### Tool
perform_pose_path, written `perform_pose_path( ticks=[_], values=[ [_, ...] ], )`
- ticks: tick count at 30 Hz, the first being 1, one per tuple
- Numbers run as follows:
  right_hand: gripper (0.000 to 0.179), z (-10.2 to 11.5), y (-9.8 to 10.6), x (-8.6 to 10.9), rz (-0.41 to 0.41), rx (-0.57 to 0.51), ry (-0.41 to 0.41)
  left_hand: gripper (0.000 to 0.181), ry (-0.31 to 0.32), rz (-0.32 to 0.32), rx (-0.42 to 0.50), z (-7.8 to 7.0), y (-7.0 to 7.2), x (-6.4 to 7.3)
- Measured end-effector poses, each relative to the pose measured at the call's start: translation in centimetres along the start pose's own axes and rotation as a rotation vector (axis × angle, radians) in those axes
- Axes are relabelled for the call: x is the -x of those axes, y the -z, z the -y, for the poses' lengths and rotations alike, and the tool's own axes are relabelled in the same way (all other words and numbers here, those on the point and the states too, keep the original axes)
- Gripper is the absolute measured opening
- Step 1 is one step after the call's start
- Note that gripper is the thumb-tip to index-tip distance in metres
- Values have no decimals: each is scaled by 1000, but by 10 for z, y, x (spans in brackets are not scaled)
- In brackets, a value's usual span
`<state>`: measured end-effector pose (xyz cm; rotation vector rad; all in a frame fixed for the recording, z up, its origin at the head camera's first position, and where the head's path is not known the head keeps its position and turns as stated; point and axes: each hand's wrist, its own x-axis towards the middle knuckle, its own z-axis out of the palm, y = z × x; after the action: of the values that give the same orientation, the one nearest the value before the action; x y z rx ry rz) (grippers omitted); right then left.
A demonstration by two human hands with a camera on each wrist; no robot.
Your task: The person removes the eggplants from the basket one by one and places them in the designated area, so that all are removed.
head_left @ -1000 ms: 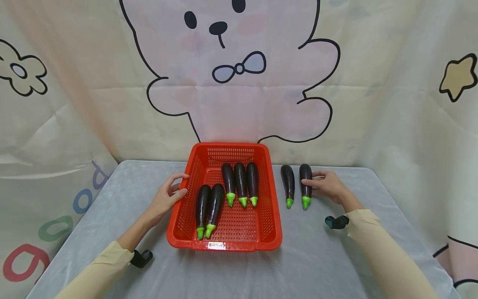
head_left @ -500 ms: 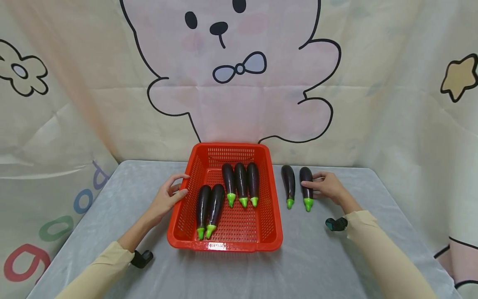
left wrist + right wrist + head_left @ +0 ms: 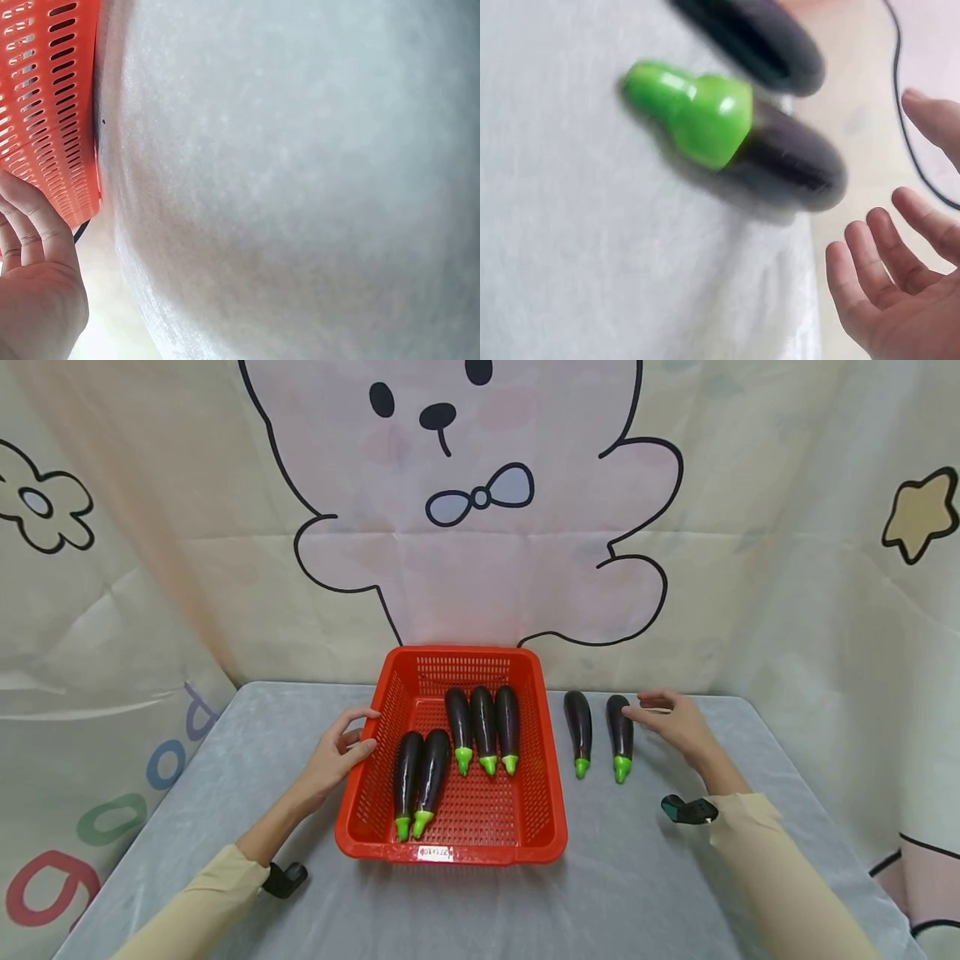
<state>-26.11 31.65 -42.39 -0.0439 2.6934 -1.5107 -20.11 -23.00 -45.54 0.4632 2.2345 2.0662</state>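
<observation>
A red basket (image 3: 536, 852) stands in the middle of the table, with three dark purple eggplants (image 3: 483, 731) at its back and two eggplants (image 3: 420, 781) at front left. My left hand (image 3: 330, 764) touches its left rim; in the left wrist view, nearly straight fingers (image 3: 46, 225) lie by the outer wall. Right of the basket, two more eggplants with green stem ends lie side by side. My right hand (image 3: 675, 727) is just right of the outer eggplant (image 3: 620, 739), thumb near its upper part. In the right wrist view its fingers are spread and hold nothing.
The inner loose eggplant (image 3: 578, 733) lies between the basket and the outer one. A grey cloth (image 3: 480, 910) covers the table. Behind hangs a printed curtain (image 3: 480, 585). A thin dark cable (image 3: 900, 112) runs beyond the table edge in the right wrist view.
The outer eggplant has shifted slightly to the right and toward me. My right hand has let go of it and drawn off to the right. The left hand stays at the basket.
</observation>
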Motion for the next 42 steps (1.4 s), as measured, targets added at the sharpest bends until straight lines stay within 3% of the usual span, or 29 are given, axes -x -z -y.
perform_pose_path(
  ticks=[6, 15, 21, 42],
  values=[
    [74, 20, -2, 10, -15, -84, 3, 43, -7, 3, 4, 1, 0, 0],
    [59, 64, -20, 20, 29, -176, 124, 43, -7, 1, 16, 3, 1, 2],
    [52, 89, -41, 22, 91, -274, 170, 44, -10, -1, 12, 3, 1, 2],
    [44, 160, -126, 18, 311, -289, 284, 44, -16, -4, 2, 2, 0, 0]
  ],
)
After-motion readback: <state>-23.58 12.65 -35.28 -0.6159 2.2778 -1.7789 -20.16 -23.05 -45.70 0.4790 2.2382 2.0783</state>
